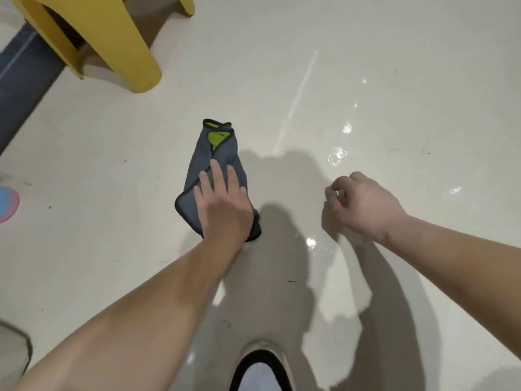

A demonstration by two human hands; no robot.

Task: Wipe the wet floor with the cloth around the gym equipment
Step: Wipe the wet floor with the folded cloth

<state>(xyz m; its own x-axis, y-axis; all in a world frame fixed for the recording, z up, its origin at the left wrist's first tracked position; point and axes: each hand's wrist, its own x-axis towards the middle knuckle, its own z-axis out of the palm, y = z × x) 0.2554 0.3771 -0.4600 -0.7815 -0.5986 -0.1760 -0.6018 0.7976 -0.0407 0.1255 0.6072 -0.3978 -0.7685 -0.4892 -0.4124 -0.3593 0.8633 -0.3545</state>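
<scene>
A grey cloth (207, 162) with a green inner side and black edging lies folded on the glossy pale floor (366, 80). My left hand (224, 204) presses flat on the cloth's near end, fingers spread and pointing away from me. My right hand (363, 204) hovers to the right of the cloth, apart from it, fingers loosely curled and holding nothing. Water drops and wet patches (337, 156) glisten on the floor just beyond my right hand and in a streak running to the far right.
A yellow plastic leg (124, 52) of a piece of equipment stands at the far left, with a dark blue bar (22, 80) beside it. A pink and blue object (7, 203) shows at the left edge. My shoe (260, 368) is at the bottom.
</scene>
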